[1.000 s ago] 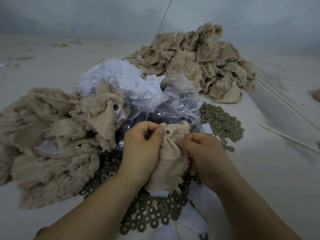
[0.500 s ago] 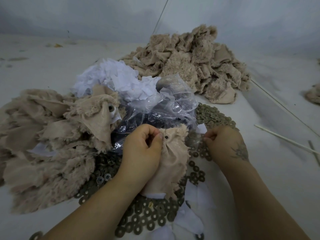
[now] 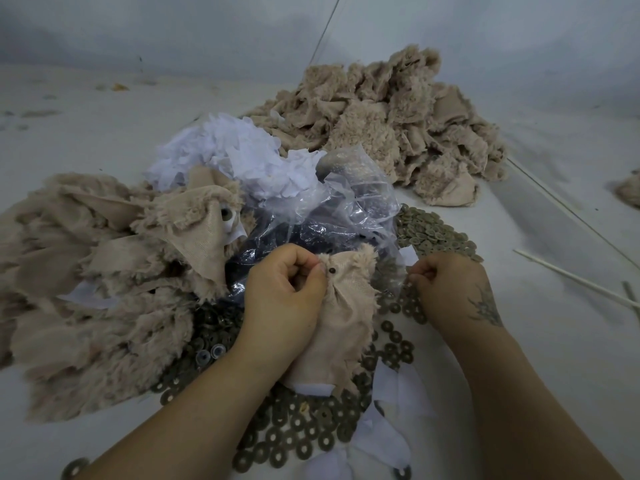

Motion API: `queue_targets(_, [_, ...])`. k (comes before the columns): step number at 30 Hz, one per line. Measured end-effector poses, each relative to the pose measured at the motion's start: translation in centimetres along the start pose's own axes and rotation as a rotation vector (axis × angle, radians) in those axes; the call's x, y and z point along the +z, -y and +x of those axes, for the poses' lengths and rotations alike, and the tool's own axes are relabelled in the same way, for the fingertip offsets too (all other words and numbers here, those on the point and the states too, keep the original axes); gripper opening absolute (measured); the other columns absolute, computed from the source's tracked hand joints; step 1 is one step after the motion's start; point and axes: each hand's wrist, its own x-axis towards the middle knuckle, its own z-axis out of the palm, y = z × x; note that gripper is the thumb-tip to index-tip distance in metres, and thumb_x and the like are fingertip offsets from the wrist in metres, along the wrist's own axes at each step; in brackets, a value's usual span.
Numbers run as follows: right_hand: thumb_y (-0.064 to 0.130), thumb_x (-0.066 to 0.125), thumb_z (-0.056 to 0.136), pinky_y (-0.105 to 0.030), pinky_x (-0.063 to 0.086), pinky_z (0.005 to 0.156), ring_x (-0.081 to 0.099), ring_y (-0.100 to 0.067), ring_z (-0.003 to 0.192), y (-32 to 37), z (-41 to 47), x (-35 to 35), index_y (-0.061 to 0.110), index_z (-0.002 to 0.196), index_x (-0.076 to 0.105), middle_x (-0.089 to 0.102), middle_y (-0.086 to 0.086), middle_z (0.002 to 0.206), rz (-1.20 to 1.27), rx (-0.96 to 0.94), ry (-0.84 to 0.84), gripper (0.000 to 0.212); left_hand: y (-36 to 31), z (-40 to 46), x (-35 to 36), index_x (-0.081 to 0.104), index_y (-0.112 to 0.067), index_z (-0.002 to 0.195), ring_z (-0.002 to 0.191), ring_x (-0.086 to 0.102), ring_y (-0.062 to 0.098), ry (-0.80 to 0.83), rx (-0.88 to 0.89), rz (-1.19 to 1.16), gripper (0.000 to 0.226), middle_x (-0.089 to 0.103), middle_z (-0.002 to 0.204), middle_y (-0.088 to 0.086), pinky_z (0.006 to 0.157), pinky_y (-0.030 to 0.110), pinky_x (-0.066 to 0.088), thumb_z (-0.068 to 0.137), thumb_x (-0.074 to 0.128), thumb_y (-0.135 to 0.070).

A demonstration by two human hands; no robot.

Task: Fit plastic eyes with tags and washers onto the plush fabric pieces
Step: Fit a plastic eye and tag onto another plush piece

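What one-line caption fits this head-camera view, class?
Left hand grips a plush piece with an eye post showing; right hand picks among washers.

Bare table point(image 3: 519, 341) right of washers point(image 3: 433, 233); plush heaps point(image 3: 86, 271) crowding left and rear.

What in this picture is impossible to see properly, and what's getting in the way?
All in the head view:
- The right hand over the washers: its curled fingers hide whether it has picked one up.
- The plastic bag: glare and crumples blur its dark contents.
- The fabric piece gripped by the left hand: the eye's front is turned away.
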Motion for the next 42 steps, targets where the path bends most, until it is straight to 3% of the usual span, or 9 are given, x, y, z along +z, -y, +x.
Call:
queue_targets(4, [-0.002,0.061,0.088,-0.022,0.041,0.078,0.065,-0.026,0.088,0.1,-0.1,0.1,0.009,0.095,0.077,0.074,-0.011,0.094,0.087,-0.003,-0.065,0.02,0.0,0.0,0.1,0.065,-0.015,0.072,0.057,0.055,0.01,0.0,-0.016,-0.011,0.02,0.064,0.066,0.003,0.053,0.021,0.049,0.086,0.068,-0.002])
queue_targets(7, [0.001,0.059,0.091,-0.025,0.041,0.093,0.064,-0.026,0.107,0.2,0.7,-0.4,0.009,0.112,0.073,0.072,-0.01,0.113,-0.013,-0.019,0.129,0.026,-0.1,0.0,0.2,0.065,-0.015,0.072,0.057,0.055,0.007,-0.001,-0.023,-0.01,0.019,0.064,0.067,0.001,0.053,0.018,0.048,0.086,0.068,-0.002])
queue_targets(9, [0.002,0.057,0.092,-0.019,0.038,0.092,0.062,-0.024,0.11,0.3,1.0,-0.7,0.011,0.116,0.072,0.07,-0.007,0.12,-0.063,-0.041,0.216,0.029,-0.2,0.0,0.2,0.065,-0.015,0.073,0.058,0.055,0.008,0.0,-0.022,-0.009,0.019,0.064,0.068,0.003,0.053,0.021,0.049,0.086,0.068,-0.002])
queue_targets(13, [0.0,0.061,0.088,-0.018,0.035,0.072,0.06,-0.02,0.086,-0.1,-0.1,0.2,0.011,0.097,0.077,0.073,-0.009,0.098,0.016,-0.081,-0.004,0.021,-0.1,-0.1,0.0,0.065,-0.014,0.073,0.058,0.056,0.011,-0.005,-0.021,-0.008,0.019,0.063,0.069,0.005,0.054,0.027,0.051,0.086,0.068,-0.001])
queue_targets(15, [0.009,0.067,0.087,-0.019,0.036,0.071,0.059,-0.018,0.079,-0.5,-0.4,0.7,0.013,0.094,0.077,0.072,-0.007,0.092,0.062,-0.098,-0.087,0.013,-0.2,-0.2,0.0,0.065,-0.015,0.074,0.058,0.055,0.012,0.0,-0.023,-0.005,0.019,0.063,0.069,0.005,0.054,0.029,0.051,0.086,0.069,-0.001])
queue_targets(22, [0.011,0.07,0.086,-0.018,0.036,0.073,0.057,-0.013,0.078,-0.1,0.0,1.1,0.019,0.093,0.074,0.057,0.008,0.075,0.029,-0.066,-0.026,0.012,-0.1,-0.2,0.2,0.065,-0.012,0.074,0.059,0.056,0.022,0.0,-0.025,-0.021,0.017,0.062,0.068,0.009,0.053,0.032,0.049,0.086,0.068,0.0])
queue_targets(26, [0.013,0.067,0.089,-0.02,0.034,0.073,0.05,-0.011,0.08,-0.2,0.4,1.2,0.018,0.097,0.072,0.062,0.004,0.083,-0.031,-0.048,0.014,0.011,-0.3,-0.2,0.1,0.065,-0.012,0.074,0.058,0.054,0.006,0.005,-0.022,-0.018,0.018,0.063,0.071,0.004,0.054,0.019,0.048,0.085,0.068,0.002])
queue_targets(32, [0.018,0.071,0.088,-0.022,0.033,0.072,0.05,-0.015,0.083,-0.4,0.6,1.1,0.014,0.095,0.068,0.066,-0.004,0.093,-0.061,-0.028,0.038,0.007,-0.1,-0.2,0.2,0.065,-0.014,0.074,0.058,0.054,0.009,0.001,-0.017,-0.013,0.018,0.063,0.07,0.005,0.054,0.023,0.049,0.086,0.068,0.0])
queue_targets(42, [0.024,0.068,0.091,-0.026,0.032,0.068,0.049,-0.017,0.08,-0.5,0.4,1.1,0.012,0.091,0.066,0.061,-0.003,0.084,-0.175,-0.031,0.034,0.013,0.1,-0.1,0.2,0.065,-0.02,0.079,0.065,0.059,0.01,-0.025,-0.032,-0.058,0.021,0.065,0.073,0.002,0.06,0.021,0.054,0.084,0.07,0.0])
